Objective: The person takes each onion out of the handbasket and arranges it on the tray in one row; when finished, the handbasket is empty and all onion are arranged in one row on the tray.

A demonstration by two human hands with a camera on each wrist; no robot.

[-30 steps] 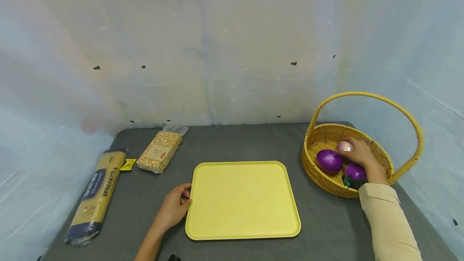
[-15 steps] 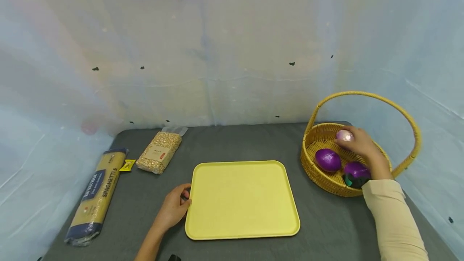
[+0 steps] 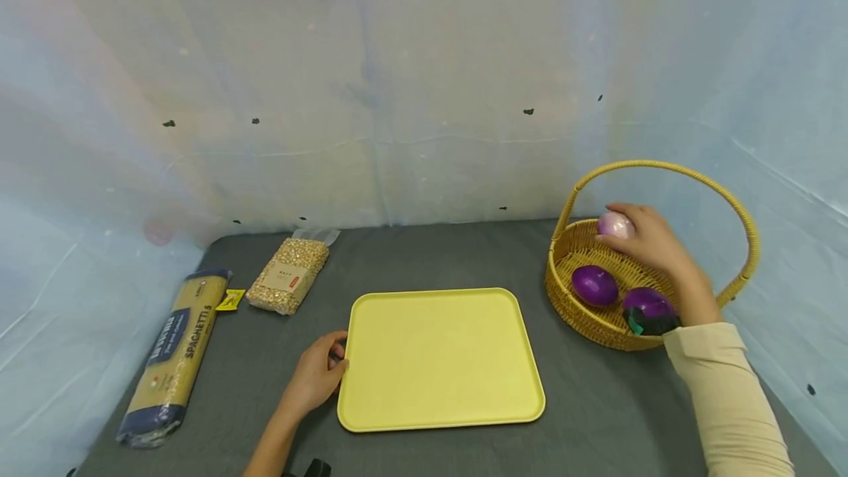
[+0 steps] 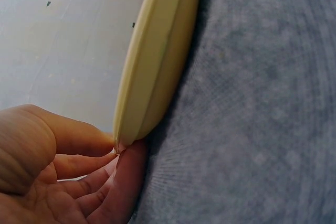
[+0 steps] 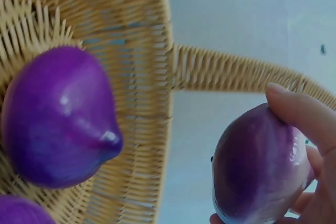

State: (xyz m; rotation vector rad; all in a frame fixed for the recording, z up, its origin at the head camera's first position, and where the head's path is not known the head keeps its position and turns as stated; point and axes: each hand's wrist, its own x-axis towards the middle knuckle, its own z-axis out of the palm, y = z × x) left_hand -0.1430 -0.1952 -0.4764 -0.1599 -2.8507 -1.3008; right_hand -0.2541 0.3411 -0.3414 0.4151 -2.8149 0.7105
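Observation:
In the head view, my right hand [image 3: 648,240] holds a purple-and-white onion [image 3: 616,226] at the basket's back rim, below the handle arch. The right wrist view shows the thumb across the onion's [image 5: 252,166] upper side, with fingers partly hidden behind it. Inside the wicker basket [image 3: 563,308] lie a glossy purple vegetable [image 3: 595,285] with a pointed tip and a dark-capped purple eggplant [image 3: 649,303]. My left hand [image 3: 314,375] pinches the left edge of a yellow tray [image 3: 440,359]. Up close, thumb and fingers meet at the tray's rim [image 4: 152,72].
On the left of the grey table [image 3: 258,374] lies a spaghetti pack [image 3: 175,359]. A small yellow packet [image 3: 230,299] sits beside it, near a clear bag of grains [image 3: 288,276]. The basket's tall handle [image 3: 662,163] arches upward, and a pale curtain hangs behind.
My right hand has lifted the onion up and back from among the purple vegetables toward the basket's rear rim. The left hand stays at the tray's edge. The view shifts slightly.

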